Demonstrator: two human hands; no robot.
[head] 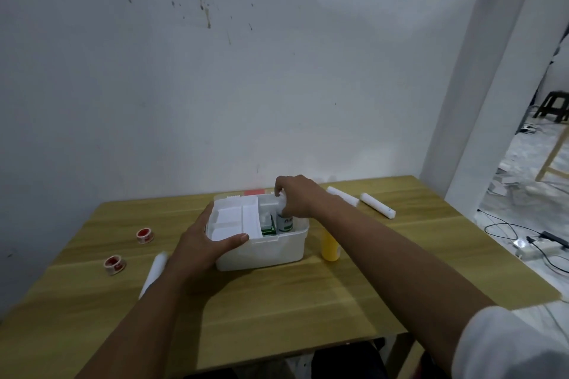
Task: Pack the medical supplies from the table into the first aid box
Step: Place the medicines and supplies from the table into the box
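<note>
Our left hand point(201, 244) braces the near-left corner of the white first aid box point(261, 251), its grip wide on the rim; our right hand point(297, 197) holds a white bottle point(281, 200) over its right compartment. On the surface point(277, 311) we count two red tape rolls point(145, 235), three white gauze rolls point(377, 209) and one yellow bottle point(329, 244).

We see our left hand point(203, 243) bracing the near-left corner of the open white first aid box point(261, 251) on the wooden counter point(277, 301), while our right hand point(297, 197) grips a white bottle point(284, 218) standing in the box's right compartment beside a green carton point(267, 226).
</note>
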